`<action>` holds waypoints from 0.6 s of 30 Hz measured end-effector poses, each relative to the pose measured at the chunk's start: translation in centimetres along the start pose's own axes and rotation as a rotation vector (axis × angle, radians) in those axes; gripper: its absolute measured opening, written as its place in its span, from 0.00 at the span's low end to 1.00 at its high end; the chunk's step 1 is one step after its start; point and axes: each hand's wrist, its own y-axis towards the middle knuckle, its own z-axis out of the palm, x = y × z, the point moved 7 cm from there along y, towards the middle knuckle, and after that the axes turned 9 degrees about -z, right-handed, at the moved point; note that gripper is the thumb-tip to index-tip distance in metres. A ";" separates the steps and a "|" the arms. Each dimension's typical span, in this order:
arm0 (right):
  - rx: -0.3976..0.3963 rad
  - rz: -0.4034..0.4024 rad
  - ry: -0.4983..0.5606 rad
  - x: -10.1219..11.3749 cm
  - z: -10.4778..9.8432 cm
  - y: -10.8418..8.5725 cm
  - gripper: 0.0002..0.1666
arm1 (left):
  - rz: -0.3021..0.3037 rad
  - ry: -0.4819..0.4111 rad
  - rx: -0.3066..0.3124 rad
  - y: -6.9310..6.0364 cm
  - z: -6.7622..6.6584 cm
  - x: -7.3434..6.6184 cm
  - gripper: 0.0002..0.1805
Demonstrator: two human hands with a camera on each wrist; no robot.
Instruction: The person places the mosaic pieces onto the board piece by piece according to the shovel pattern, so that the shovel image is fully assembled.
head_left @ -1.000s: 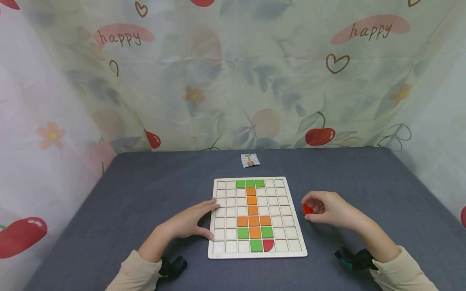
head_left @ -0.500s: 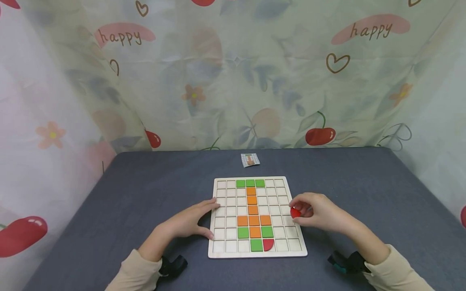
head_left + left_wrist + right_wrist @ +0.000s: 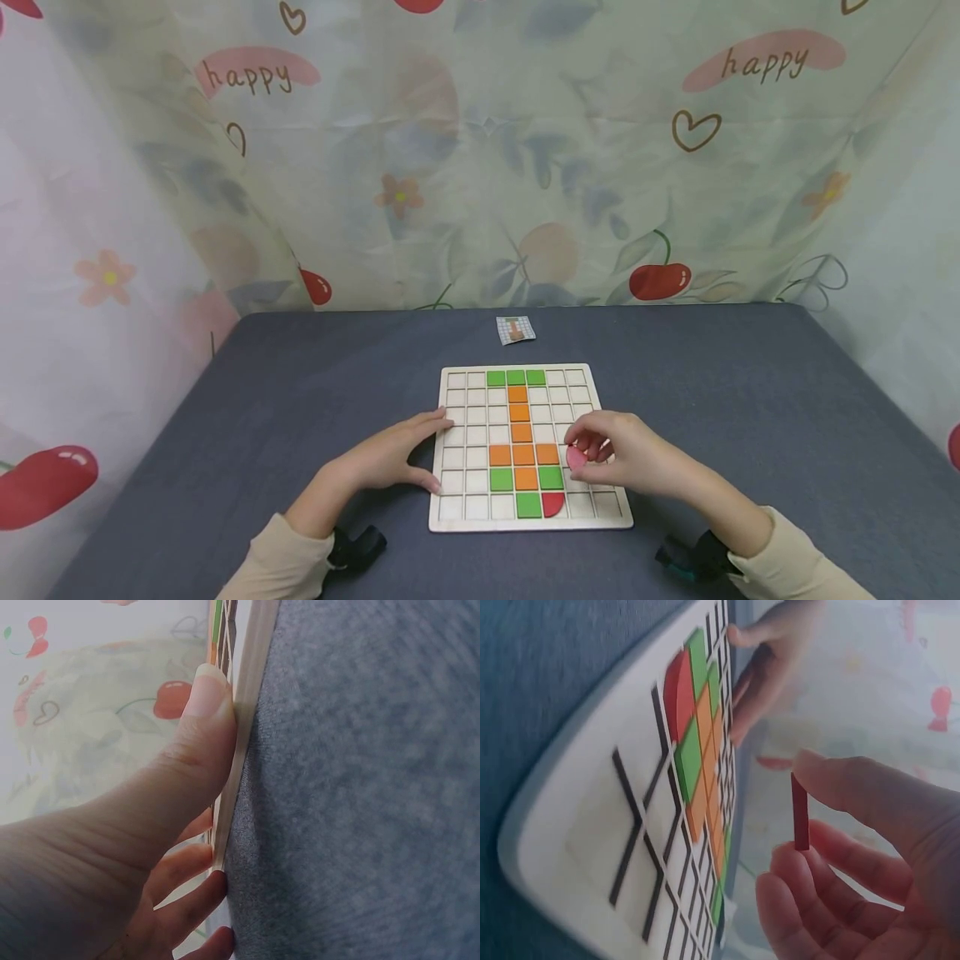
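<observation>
A white gridded board lies on the dark cloth. Green tiles and orange tiles fill a cross-like pattern on it. One red quarter-round tile sits in the bottom row, right of a green tile. My left hand rests at the board's left edge, thumb and fingers spread along the rim. Over the board's right part, my right hand pinches another red tile between thumb and fingers. In the right wrist view this red tile appears edge-on, apart from the board.
A small pattern card lies beyond the board's far edge. The dark cloth-covered table extends on both sides of the board. A printed curtain hangs behind the table.
My right hand has moved left with the red tile, from the cloth beside the board to above the board's right columns. The left hand and the board have stayed in place.
</observation>
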 end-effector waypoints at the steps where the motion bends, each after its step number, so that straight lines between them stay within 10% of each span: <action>1: 0.000 -0.006 0.011 0.2 0.2 0.1 0.16 | -0.002 0.000 0.000 0.0 0.0 0.0 0.48; 18: 0.053 -0.085 0.019 2.5 3.9 1.7 0.13 | -0.005 -0.005 -0.004 0.0 -0.1 -0.1 0.48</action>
